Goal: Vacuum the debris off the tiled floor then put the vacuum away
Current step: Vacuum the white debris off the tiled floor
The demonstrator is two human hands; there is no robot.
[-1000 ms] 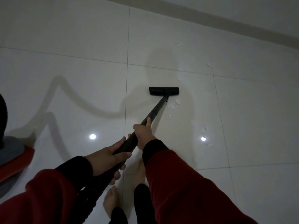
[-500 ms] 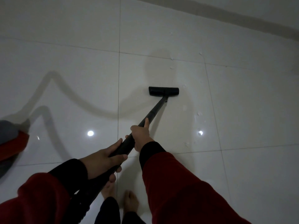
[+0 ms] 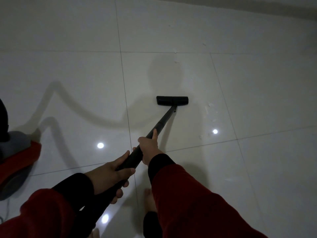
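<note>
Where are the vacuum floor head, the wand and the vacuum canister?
vacuum floor head (image 3: 172, 100), head view, middle of its black top face.
wand (image 3: 163, 120), head view, bare tube between the floor head and the right hand.
vacuum canister (image 3: 20, 156), head view, red shell at the left edge.

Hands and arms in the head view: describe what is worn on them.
Both arms wear loose dark red sleeves over snug black cuffs ending at the wrists. The left hand and right hand are bare: no gloves, and no rings or watch visible.

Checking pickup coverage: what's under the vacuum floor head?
The floor head sits flat on the white tile; anything beneath it is covered. Pale debris lies to its right, with more specks beyond it.
</note>
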